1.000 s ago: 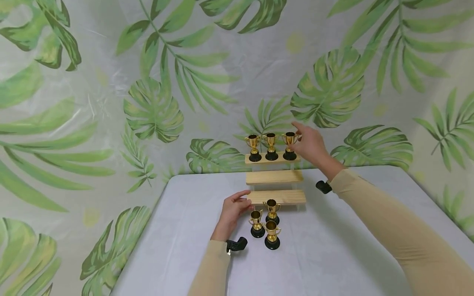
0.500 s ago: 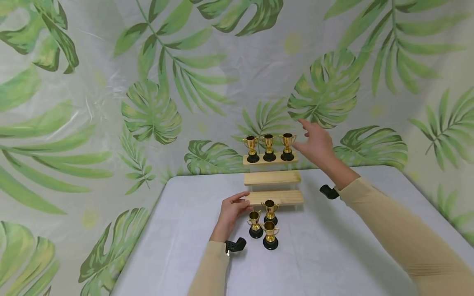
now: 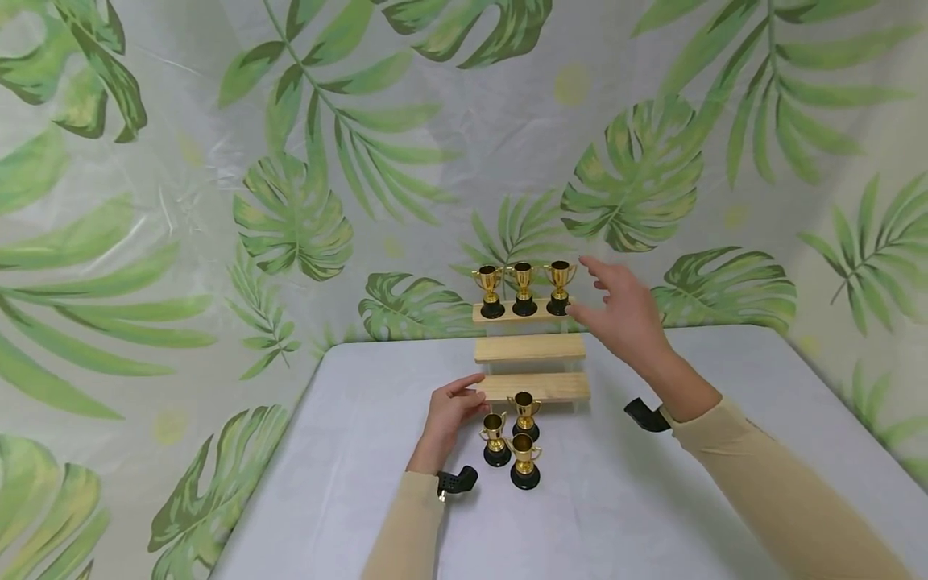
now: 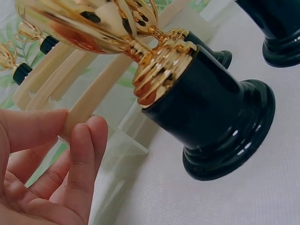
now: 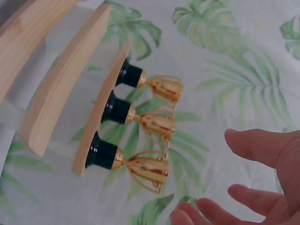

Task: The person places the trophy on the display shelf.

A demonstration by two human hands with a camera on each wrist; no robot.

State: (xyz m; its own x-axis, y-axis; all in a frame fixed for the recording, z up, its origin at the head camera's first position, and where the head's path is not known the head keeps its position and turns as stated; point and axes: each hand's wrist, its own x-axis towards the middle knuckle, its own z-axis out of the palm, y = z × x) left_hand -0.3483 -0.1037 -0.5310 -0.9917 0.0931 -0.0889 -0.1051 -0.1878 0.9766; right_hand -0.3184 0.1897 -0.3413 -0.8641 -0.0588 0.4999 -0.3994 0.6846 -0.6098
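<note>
My left hand (image 3: pixel 445 417) pinches the left end of the lowest wooden board (image 4: pixel 96 91) of a three-step display stand, thumb on one face and fingers on the other. Close by on the table, a gold trophy cup (image 4: pixel 206 103) with a black base stands upright. Two similar trophies (image 3: pixel 525 412) are grouped beside it. My right hand (image 3: pixel 629 316) is spread with nothing in it, just right of the top step. Up there, three gold trophies stand in a row; the rightmost trophy (image 5: pixel 150 169) is nearest that hand, and a gap shows between them in the right wrist view.
The stand's middle board (image 3: pixel 531 348) carries no trophy. A white cloth (image 3: pixel 616 515) covers the table, and a leaf-patterned backdrop (image 3: pixel 406 161) hangs right behind the stand. Each wrist wears a black camera mount (image 3: pixel 458 480).
My right hand has let go of the rightmost trophy on the top step and drawn away right, then down. My left hand keeps its pinch on the lowest board.
</note>
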